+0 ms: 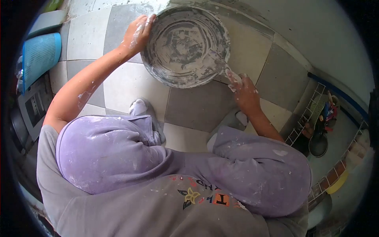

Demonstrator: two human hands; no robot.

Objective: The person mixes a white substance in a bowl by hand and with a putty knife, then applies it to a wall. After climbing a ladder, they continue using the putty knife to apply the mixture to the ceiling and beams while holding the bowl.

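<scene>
A round basin (185, 47), its inside smeared with whitish-grey paste, stands on the tiled floor in front of me. My left hand (139, 33), streaked with white, grips the basin's left rim. On the lower right side, my right hand (245, 93) is closed round the handle of a paste-covered scraper (217, 61). The scraper's blade reaches over the rim into the basin and touches the paste; its exact shape is hard to make out under the coating.
Checkered floor tiles (189, 104) lie around my feet. A wall rises at the upper right. To the right stands a wire rack (316, 98) with utensils and a small pan (318, 144). A blue perforated basket (41, 55) is at the left.
</scene>
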